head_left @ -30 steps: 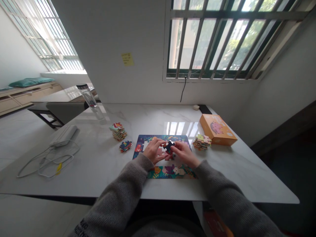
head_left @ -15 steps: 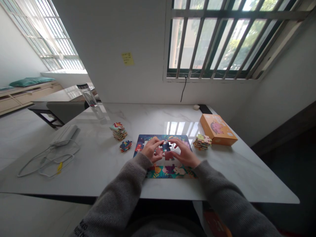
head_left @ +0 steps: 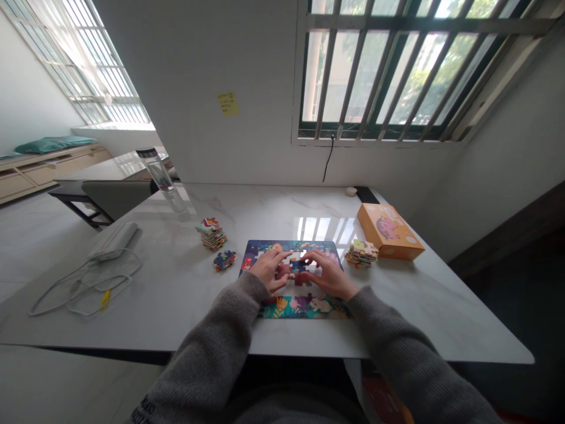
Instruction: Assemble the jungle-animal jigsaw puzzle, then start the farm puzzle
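Note:
A colourful jigsaw puzzle (head_left: 291,306) lies on the white table, its border joined and white gaps showing inside. Over its left half rests my left hand (head_left: 270,270), fingers apart, beside a reddish piece (head_left: 283,270). My right hand (head_left: 326,275) is over the right half, thumb and fingers spread around joined dark blue and red pieces (head_left: 301,271). The fingertips of both hands touch or nearly touch the pieces; exact contact is too small to tell. Neither hand visibly holds anything.
Left of the puzzle stand a tall stack of pieces (head_left: 212,234) and a low pile (head_left: 225,260). On the right are another stack (head_left: 362,254) and an orange box (head_left: 389,231). Further left are a bottle (head_left: 156,171), a white device (head_left: 115,241) and its cable (head_left: 88,312).
My left hand has shifted slightly left, away from the middle pieces. My right hand has stayed almost in place. The dark blue piece in the middle now lies lower, against the red one.

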`<action>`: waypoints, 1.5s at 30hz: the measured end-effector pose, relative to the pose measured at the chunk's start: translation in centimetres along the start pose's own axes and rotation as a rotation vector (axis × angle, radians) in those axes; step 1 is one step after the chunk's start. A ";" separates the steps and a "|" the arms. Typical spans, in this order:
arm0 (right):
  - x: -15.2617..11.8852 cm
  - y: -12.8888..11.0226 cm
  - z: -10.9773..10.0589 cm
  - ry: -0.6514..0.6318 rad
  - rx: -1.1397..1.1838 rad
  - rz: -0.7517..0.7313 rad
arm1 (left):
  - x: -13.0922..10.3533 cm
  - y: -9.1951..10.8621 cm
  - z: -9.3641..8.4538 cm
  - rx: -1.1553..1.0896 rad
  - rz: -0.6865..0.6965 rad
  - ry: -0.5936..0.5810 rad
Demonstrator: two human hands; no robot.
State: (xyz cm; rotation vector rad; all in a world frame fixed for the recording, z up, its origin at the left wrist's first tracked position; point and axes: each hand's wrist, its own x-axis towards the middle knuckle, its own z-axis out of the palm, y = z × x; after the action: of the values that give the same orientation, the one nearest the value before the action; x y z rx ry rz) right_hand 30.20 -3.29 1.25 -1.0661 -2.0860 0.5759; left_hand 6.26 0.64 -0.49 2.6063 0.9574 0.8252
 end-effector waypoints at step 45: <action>5.3 0.0 3.9 -0.077 -0.533 -0.064 | -1.0 -6.0 -0.2 0.161 -0.219 0.054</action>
State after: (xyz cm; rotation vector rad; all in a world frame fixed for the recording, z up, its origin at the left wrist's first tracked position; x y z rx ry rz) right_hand 25.10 0.82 0.76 -1.2720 -2.4000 0.0181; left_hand 2.41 4.49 -3.21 2.5583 1.3481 0.7954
